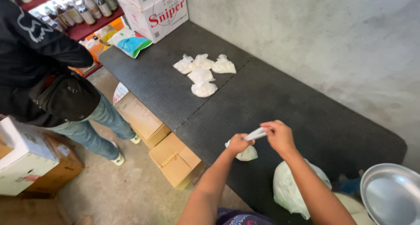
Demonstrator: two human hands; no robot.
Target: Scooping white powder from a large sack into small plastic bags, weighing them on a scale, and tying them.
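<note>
- Small clear plastic bag of white powder or grains (247,153): rests on the dark textured worktop (280,102) near its front edge, below both hands; its neck is drawn up into a twisted white tail. Judged soft, light and slumping, with thin film that could slip or tear; the twisted neck is the sound place to grip, not the belly
- Left hand (239,142): fingers closed, pinching the base of the neck just above the bag, forearm reaching in from below
- Right hand (277,135): fingers pressed together on the free end of the tail, wrist bent, held a little higher
- Five like filled bags (202,74): clustered well apart, farther up the worktop
- Larger white plastic sack (288,188): near the right forearm
- Round metal basin (391,194): at the right corner
- Another person in jeans and dark top (48,76): stands at the left, beside cardboard boxes (175,161) on the floor
</note>
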